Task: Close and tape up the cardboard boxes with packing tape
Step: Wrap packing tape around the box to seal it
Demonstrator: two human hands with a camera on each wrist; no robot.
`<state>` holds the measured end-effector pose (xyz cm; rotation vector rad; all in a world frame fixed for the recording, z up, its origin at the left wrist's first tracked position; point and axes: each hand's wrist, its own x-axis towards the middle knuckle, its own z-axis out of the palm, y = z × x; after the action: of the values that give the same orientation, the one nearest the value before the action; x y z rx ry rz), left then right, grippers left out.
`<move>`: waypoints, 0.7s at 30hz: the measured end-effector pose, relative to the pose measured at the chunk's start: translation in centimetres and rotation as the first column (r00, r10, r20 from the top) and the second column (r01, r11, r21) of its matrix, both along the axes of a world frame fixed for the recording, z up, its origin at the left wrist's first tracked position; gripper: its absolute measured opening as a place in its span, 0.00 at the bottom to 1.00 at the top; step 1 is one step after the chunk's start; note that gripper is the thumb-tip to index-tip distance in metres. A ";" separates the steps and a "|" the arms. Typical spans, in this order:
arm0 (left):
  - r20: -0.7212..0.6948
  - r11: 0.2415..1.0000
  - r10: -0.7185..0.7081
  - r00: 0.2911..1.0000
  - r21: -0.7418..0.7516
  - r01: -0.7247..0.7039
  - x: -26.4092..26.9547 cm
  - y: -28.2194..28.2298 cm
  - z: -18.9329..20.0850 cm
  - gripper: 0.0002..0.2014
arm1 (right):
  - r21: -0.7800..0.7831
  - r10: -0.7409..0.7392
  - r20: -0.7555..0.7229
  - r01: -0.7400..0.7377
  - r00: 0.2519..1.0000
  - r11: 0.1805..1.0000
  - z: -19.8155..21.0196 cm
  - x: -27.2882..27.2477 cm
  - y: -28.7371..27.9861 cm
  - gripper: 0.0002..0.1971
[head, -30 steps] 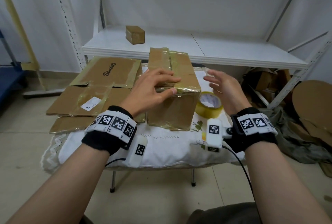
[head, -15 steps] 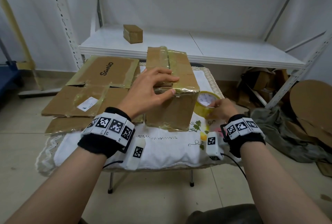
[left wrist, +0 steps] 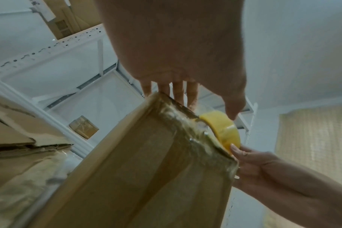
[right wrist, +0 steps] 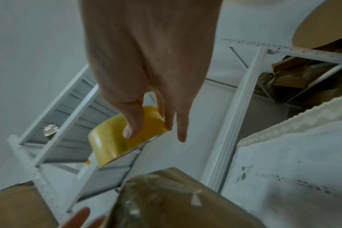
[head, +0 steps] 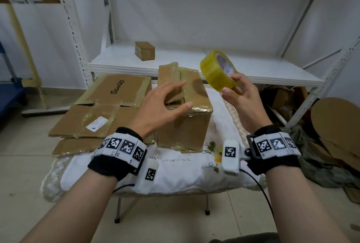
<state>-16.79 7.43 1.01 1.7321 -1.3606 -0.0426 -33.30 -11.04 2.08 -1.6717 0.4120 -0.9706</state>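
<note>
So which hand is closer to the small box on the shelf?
Left. The left hand lies on the big box below the small box; the right hand is off right, holding tape.

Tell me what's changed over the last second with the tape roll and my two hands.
The right hand went down to the tape roll on the table beside the box, gripped it and lifted it up above the box's right side. The left hand stayed on top of the cardboard box, fingers spread over the flaps. The box did not move.
</note>
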 end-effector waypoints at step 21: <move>-0.495 0.945 -0.115 0.861 -0.323 -0.060 1.5 2.5 3.2 0.29 | -0.065 0.475 -0.104 -0.483 0.874 0.873 2.0 0.7 4.6 0.13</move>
<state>-15.29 9.91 4.17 1.2941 -0.9331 -0.2595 -32.63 -6.39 4.04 -1.7841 -0.0034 -0.5526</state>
